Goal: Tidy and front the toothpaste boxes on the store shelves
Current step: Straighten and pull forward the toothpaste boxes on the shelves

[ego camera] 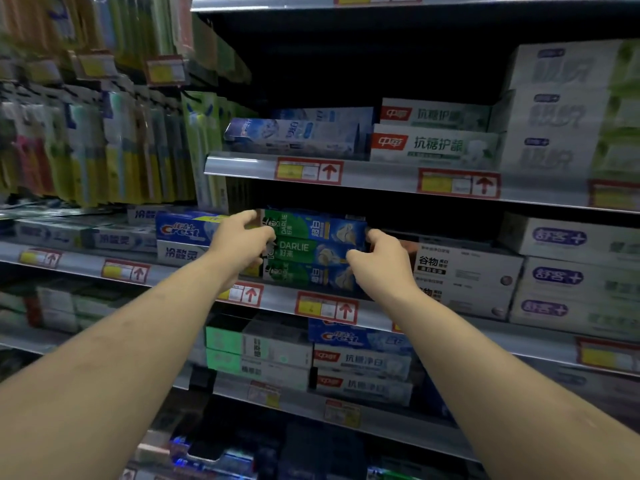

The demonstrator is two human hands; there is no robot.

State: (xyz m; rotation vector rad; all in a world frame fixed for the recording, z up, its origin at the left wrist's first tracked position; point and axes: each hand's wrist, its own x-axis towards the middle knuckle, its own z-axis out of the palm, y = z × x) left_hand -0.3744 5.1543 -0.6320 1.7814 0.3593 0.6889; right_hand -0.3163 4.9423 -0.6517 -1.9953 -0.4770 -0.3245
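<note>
Stack of three green-and-blue Darlie boxes [313,252] sits on the middle shelf [277,299], near its front edge, long faces out, roughly in line one above another. Left hand [242,244] is wrapped round the stack's left end, fingers curled over the top box and thumb side against the middle one. Right hand [379,256] clamps the right end, fingertips on the top and middle boxes. Both hands closed on the stack, both forearms bare, reaching in from the near edge. Just left of the stack: a blue Crest box [187,228] lying on a white box [180,252], touching or nearly touching the left hand's wrist side. Just right: white boxes with black lettering [464,268], stacked, then further right a taller stack of white boxes with purple logos [571,275]. Red-framed price tags [327,308] with up arrows run along the shelf rail below the stack. Shelf above carries a blue-white box [294,135] and white-green boxes with a red logo [433,143]. Shelf below holds green-white boxes [256,351] and another Crest box on top of red-logo ones. Far left, hanging toothbrush packs [97,133], blurred.
</note>
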